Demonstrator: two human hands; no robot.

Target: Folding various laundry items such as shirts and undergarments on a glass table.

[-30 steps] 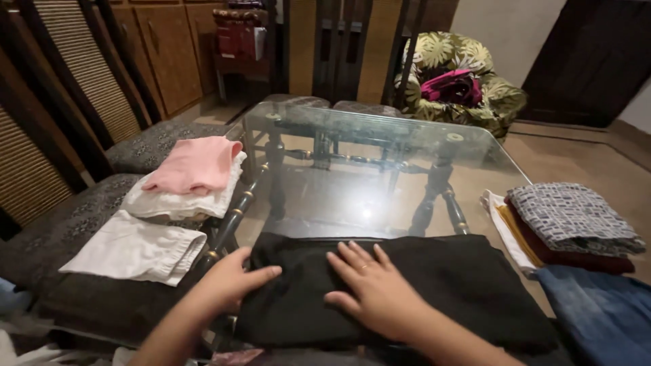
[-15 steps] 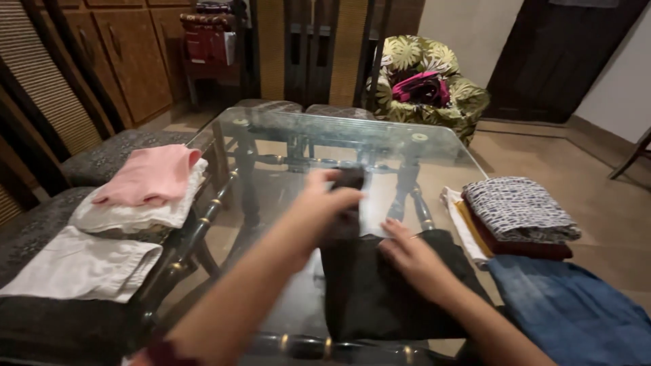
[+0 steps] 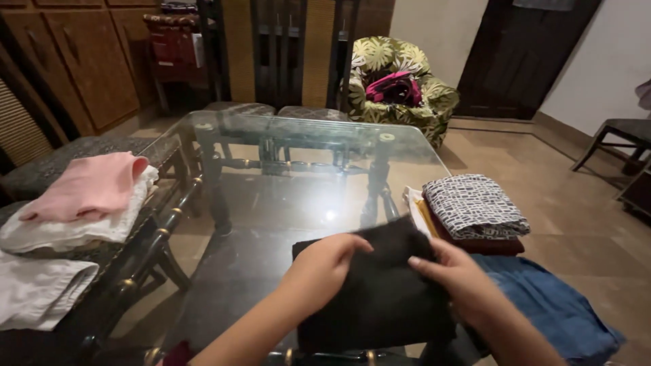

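Black cloth now folded smaller

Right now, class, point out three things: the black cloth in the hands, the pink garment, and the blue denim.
black cloth (image 3: 380, 298), head view, middle of the folded panel between the hands
pink garment (image 3: 88, 186), head view, centre of its top face
blue denim (image 3: 553, 308), head view, middle of the visible fabric

My left hand reaches in from the lower left, forearm bare, its fingers curled and pinched shut with the thumb on top. My right hand comes in from the lower right, also bare-armed, its fingers bent inward and the thumb pointing toward the left hand. Both hands sit close together, knuckles up.
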